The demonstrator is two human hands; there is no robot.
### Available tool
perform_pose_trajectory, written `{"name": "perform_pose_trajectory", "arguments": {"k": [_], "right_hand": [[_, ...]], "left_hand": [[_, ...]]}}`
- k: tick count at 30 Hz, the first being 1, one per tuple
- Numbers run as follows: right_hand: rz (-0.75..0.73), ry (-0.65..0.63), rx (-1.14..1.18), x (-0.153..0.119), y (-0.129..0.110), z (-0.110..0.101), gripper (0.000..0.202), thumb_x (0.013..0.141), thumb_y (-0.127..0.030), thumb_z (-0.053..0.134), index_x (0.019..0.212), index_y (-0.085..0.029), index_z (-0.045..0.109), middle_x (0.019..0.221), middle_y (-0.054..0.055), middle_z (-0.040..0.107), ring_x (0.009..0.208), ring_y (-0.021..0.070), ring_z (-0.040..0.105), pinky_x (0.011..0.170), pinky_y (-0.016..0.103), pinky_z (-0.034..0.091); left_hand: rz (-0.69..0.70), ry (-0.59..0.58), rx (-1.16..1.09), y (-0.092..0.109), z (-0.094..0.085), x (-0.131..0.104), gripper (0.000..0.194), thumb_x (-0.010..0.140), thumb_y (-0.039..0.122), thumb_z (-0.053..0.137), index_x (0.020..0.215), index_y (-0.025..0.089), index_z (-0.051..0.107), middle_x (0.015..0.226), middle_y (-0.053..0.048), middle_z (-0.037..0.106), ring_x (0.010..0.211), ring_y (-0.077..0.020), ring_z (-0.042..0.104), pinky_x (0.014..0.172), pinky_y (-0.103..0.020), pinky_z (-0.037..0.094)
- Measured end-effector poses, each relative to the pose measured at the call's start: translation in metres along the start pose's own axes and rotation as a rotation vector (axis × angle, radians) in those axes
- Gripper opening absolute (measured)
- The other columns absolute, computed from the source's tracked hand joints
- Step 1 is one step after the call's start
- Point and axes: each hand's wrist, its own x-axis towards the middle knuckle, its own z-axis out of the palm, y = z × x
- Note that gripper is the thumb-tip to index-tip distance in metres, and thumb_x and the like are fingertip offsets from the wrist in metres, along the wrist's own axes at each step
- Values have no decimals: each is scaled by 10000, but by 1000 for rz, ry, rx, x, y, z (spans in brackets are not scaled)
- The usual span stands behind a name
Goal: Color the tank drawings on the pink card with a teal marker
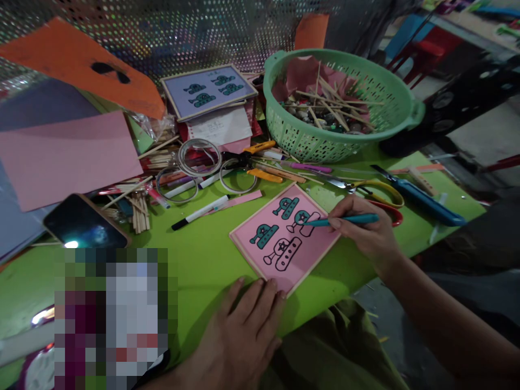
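Observation:
A pink card framed with thin wooden sticks lies tilted on the green table. Several black-outlined tanks are drawn on it; two are filled with teal, one partly, and the one nearest me is unfilled. My right hand grips a teal marker, its tip on the partly coloured tank. My left hand lies flat with fingers spread, fingertips at the card's near edge. Left of the card rest a white marker with a black cap and a pink strip.
A green basket of sticks and stones stands behind. A blue framed card tops a stack. Tape rolls, scissors, a blue cutter and a phone lie around. The table's near edge borders my lap.

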Motion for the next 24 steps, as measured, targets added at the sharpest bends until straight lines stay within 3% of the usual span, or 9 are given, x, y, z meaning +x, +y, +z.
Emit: {"name": "perform_pose_trajectory", "arguments": {"k": [7,14,24], "right_hand": [[2,74,-32,2,2,1,136,829,-263,794,758,-242,681,620,-6,656,511,144,543,465,275,391],[20,140,-89,2,1,1,160,811,-293,787,730,-234,662,611,-5,626,516,146,514,474,284,382],[13,128,-76,3,1,1,136,785,-251,790,726,-230,669,606,-6,632,492,136,507,453,271,372]], "left_hand": [[1,41,8,-1,-2,3,551,1059,533,448,1504,231,566,1571,-10,577,1431,-216,431,1213,-423,279],[14,52,0,-2,-3,3,544,1060,529,449,1494,225,574,1560,-24,585,1415,-224,444,1204,-427,278],[5,49,-4,-2,-1,3,530,1088,475,385,1517,209,544,1571,-17,577,1415,-219,448,1215,-439,264]]}}
